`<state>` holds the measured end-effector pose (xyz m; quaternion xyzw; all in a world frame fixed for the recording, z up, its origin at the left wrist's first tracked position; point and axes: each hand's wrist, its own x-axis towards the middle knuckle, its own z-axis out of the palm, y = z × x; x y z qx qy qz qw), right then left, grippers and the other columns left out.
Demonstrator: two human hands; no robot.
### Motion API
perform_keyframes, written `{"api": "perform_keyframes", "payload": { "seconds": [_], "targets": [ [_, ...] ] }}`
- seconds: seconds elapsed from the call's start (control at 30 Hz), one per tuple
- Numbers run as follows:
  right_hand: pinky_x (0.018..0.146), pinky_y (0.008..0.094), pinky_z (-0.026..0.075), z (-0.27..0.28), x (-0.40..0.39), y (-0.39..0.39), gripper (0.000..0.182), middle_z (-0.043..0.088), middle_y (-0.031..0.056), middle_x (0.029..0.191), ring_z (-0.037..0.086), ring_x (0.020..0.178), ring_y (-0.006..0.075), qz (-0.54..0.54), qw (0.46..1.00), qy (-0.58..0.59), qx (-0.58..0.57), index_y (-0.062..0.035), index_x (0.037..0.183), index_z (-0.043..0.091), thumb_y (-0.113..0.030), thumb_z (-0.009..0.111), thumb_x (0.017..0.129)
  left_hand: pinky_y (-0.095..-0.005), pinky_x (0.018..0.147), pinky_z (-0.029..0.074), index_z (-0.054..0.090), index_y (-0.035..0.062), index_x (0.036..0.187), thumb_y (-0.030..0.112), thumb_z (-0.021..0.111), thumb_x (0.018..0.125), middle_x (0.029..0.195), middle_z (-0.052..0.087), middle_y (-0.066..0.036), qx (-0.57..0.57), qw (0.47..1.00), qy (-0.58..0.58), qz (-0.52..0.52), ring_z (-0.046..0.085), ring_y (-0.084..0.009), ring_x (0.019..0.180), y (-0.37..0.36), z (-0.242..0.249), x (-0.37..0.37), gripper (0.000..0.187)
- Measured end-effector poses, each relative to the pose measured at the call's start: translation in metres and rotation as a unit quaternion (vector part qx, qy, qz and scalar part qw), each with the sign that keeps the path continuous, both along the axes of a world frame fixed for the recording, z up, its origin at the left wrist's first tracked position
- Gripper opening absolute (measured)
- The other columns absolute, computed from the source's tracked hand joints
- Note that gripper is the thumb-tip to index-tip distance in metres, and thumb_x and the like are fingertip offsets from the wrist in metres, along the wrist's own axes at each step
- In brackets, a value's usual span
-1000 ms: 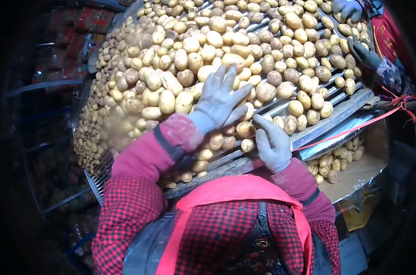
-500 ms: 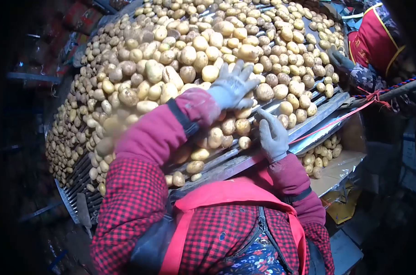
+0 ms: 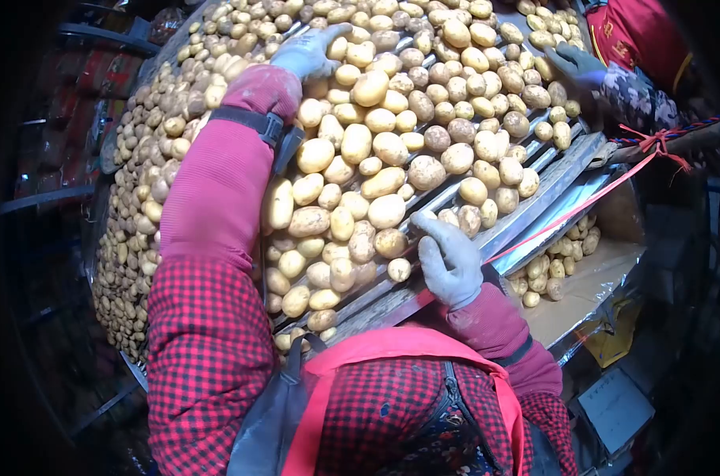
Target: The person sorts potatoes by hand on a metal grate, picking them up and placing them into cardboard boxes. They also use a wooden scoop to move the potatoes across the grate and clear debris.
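Observation:
Many potatoes (image 3: 388,210) lie over a slatted metal rack (image 3: 487,178) in front of me. My left hand (image 3: 308,54), in a pale glove, reaches far across the heap and rests on potatoes, its fingers stretched out. Close to the rack's near edge is my right hand (image 3: 451,262), also gloved, with thumb and fingers apart and nothing between them. A small potato (image 3: 399,270) lies just left of it on the slats.
A co-worker's gloved hand (image 3: 574,63) is over the potatoes at the upper right. Below the rack's right edge, a cardboard box (image 3: 594,278) holds more potatoes. A red string (image 3: 570,210) runs from a pole (image 3: 697,147) along that edge. A grey-blue box (image 3: 614,408) stands lower right.
My left hand has swept away to the far left over the heap, leaving the potatoes near the middle uncovered. My right hand has shifted slightly down and left in view.

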<state>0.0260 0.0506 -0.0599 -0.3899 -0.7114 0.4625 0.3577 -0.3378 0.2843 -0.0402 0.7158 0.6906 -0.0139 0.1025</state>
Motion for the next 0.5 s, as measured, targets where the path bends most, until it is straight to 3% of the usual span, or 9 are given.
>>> {"api": "perform_keyframes", "payload": {
  "seconds": [0.07,0.2,0.3,0.4,0.5],
  "targets": [
    [0.085,0.0411,0.057,-0.002,0.0,-0.001,0.032,0.073,0.0188,0.107,0.072,0.094,0.0328,-0.003,1.0,0.014,0.016,-0.0012,0.124,0.07,-0.006,0.063,0.093,-0.0458,0.108,0.049,0.048,0.0332,0.15,0.043,0.079,0.084,0.139,0.064,-0.015,0.025,0.999,0.02,0.015,0.061,-0.0348,0.129,0.01,-0.005,0.002,0.074],
    [0.086,0.0412,0.057,0.001,0.002,-0.002,0.033,0.073,0.019,0.107,0.072,0.095,0.033,-0.008,1.0,0.022,-0.004,-0.0015,0.125,0.07,-0.007,0.063,0.093,-0.0453,0.106,0.05,0.051,0.0305,0.148,0.045,0.078,0.083,0.137,0.065,-0.016,0.038,0.996,0.069,0.049,0.062,-0.0342,0.128,0.0,-0.007,0.007,0.072],
    [0.087,0.04,0.057,0.0,0.002,-0.003,0.032,0.072,0.0194,0.109,0.072,0.097,0.0331,-0.016,0.999,0.047,-0.012,-0.0021,0.125,0.069,-0.007,0.063,0.095,-0.0473,0.107,0.049,0.053,0.0272,0.146,0.054,0.079,0.079,0.143,0.059,-0.018,0.045,0.996,0.018,0.078,0.06,-0.037,0.128,-0.013,0.005,0.012,0.077],
    [0.088,0.0388,0.056,-0.003,0.003,-0.007,0.032,0.072,0.0202,0.111,0.072,0.099,0.0333,-0.02,0.994,0.085,-0.061,-0.0024,0.127,0.069,-0.008,0.062,0.096,-0.0446,0.102,0.052,0.053,0.0268,0.148,0.058,0.081,0.078,0.133,0.067,-0.018,0.11,0.987,-0.056,0.099,0.067,-0.0348,0.119,-0.034,0.019,0.015,0.081],
    [0.094,0.0347,0.055,-0.003,0.005,-0.01,0.036,0.072,0.0157,0.117,0.07,0.107,0.0222,-0.02,0.981,0.143,-0.127,0.0004,0.134,0.064,-0.01,0.062,0.1,-0.0409,0.097,0.055,0.053,0.021,0.148,0.051,0.086,0.08,0.12,0.073,-0.015,0.148,0.971,-0.12,0.141,0.071,-0.0284,0.109,-0.068,0.034,0.033,0.082]
  ]
}}
